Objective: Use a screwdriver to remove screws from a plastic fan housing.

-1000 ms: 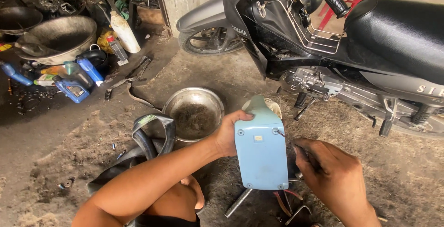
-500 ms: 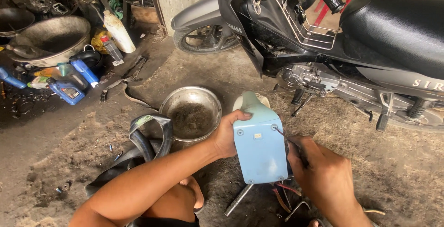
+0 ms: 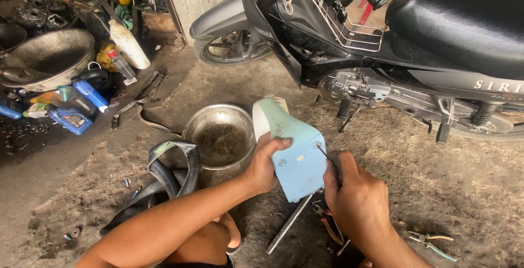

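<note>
Pale blue plastic cover point(image 3: 292, 148): clasped by left hand point(image 3: 263, 165), held above the floor. Right hand point(image 3: 357, 200) clenched on screwdriver point(image 3: 327, 158), tip at cover's screw (right of grip). Risk: tip slipping, gouging plastic or jabbing left fingers.

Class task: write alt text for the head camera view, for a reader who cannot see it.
A person's left hand grips a pale blue plastic cover while the right hand works a thin screwdriver into its edge. Behind it on the dirt floor are a metal bowl and a black motorbike.
</note>
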